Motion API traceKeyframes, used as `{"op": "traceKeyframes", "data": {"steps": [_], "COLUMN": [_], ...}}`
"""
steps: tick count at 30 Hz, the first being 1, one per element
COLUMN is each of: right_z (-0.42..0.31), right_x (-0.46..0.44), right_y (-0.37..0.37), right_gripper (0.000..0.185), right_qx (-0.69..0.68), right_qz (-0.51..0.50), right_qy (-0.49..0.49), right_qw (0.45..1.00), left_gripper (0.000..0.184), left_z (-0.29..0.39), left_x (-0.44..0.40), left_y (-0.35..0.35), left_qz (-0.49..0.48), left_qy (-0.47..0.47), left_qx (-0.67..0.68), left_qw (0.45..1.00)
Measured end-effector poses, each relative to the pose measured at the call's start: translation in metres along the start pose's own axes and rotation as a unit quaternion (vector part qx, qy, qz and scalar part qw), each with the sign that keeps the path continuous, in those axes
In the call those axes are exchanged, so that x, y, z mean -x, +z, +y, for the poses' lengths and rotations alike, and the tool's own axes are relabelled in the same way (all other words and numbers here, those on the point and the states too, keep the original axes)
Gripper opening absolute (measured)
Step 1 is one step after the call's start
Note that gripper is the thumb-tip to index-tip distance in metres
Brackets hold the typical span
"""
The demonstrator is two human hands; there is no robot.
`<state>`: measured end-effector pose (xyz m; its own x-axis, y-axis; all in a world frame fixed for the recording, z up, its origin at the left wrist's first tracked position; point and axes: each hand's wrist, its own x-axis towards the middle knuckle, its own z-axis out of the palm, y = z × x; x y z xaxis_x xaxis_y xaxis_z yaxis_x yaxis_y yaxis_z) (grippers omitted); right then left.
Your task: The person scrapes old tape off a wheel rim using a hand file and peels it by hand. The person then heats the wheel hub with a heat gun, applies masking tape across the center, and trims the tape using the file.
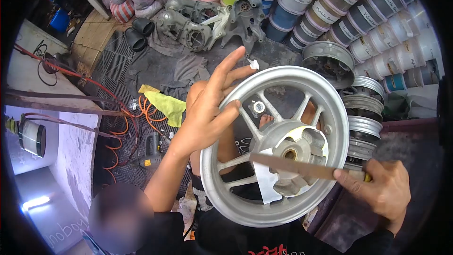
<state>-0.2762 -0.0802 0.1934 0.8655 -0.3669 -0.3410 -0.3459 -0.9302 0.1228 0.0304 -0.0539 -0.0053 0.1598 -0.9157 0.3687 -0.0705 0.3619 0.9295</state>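
A silver motorcycle wheel rim (340, 127) lies tilted over my lap. My left hand (207, 108) is at its upper left edge, fingers spread, with a small white scrap (254, 64) at one fingertip. Whether that hand touches the rim I cannot tell. My right hand (380, 189) grips the yellow handle of a long, flat, brownish knife-like blade (302, 167), which reaches across the hub. White masking paper (267, 184) lies on the hub's left side, partly under the blade from this view. A white roll (258, 107) shows between the spokes.
Labelled tubs (299, 0) are stacked at the back. Grey engine casings (198, 30) sit on the floor before them. More rims (363, 108) are piled at right. A yellow cloth (165, 107), an orange coiled hose (113, 146) and a power tool (152, 148) lie at left.
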Motion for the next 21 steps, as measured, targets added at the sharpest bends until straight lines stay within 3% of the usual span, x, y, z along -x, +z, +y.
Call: {"op": "traceKeyframes", "data": {"steps": [3, 6, 7, 10, 12, 14, 16, 21], "right_z": [-0.002, -0.003, -0.001, 0.005, 0.006, 0.001, -0.002, 0.007], "right_x": [-0.008, -0.013, -0.01, -0.004, -0.01, -0.016, -0.021, -0.009], "right_y": [0.005, 0.005, 0.002, -0.008, 0.001, 0.009, 0.004, 0.0], "right_gripper": [0.058, 0.057, 0.057, 0.06, 0.061, 0.06, 0.059, 0.049], "right_qx": [-0.011, -0.032, -0.042, -0.007, 0.031, -0.01, -0.027, 0.02], "right_qz": [-0.006, -0.009, -0.005, -0.013, -0.025, 0.001, -0.007, 0.038], "right_qy": [-0.039, -0.092, -0.083, -0.039, -0.021, -0.065, -0.109, -0.027], "right_qw": [0.999, 0.995, 0.996, 0.999, 0.999, 0.998, 0.994, 0.999], "left_gripper": [0.08, 0.078, 0.075, 0.075, 0.071, 0.069, 0.069, 0.068], "left_z": [0.004, 0.027, 0.023, 0.019, 0.022, 0.023, 0.02, 0.021], "left_x": [0.0, 0.002, 0.002, 0.012, 0.012, 0.011, 0.012, 0.012], "left_y": [0.0, -0.01, -0.004, -0.003, -0.004, -0.005, -0.008, -0.009], "left_qz": [-0.004, -0.103, -0.02, -0.001, -0.037, -0.057, -0.055, -0.045], "left_qy": [0.007, 0.044, 0.132, 0.098, 0.038, 0.016, 0.028, 0.026], "left_qx": [-0.051, -0.27, -0.308, -0.261, -0.226, -0.212, -0.224, -0.222], "left_qw": [0.999, 0.956, 0.942, 0.96, 0.973, 0.976, 0.973, 0.974]}}
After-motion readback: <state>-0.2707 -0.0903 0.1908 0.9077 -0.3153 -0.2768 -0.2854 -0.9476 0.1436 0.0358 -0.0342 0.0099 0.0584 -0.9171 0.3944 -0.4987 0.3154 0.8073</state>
